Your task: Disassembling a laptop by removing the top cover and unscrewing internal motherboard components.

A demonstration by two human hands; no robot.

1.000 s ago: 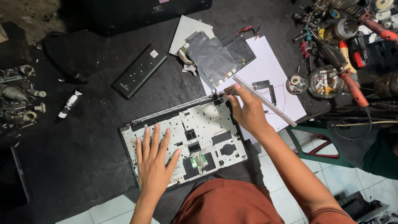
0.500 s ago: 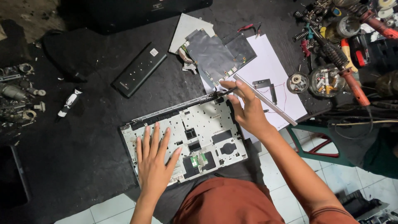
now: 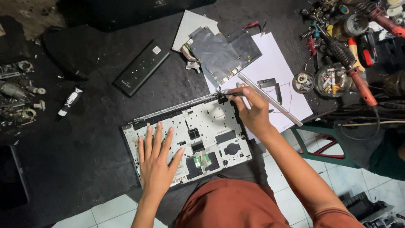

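Long black rectangular battery pack [image 3: 141, 67] lying up-left of me on dark mat [image 3: 84, 139]. Small black-and-white tube [image 3: 70, 100] sitting further left. Grey foil-covered circuit board [image 3: 219, 55] resting partly over white paper sheet [image 3: 276, 69]. Thin silver metal strip [image 3: 270, 99] lying diagonally across that sheet. Two round clear containers of small parts [image 3: 331, 80] standing just right of paper. Red-handled tools [image 3: 358, 82] piling at top right. Metal scraps [image 3: 19, 90] crowding far left edge.
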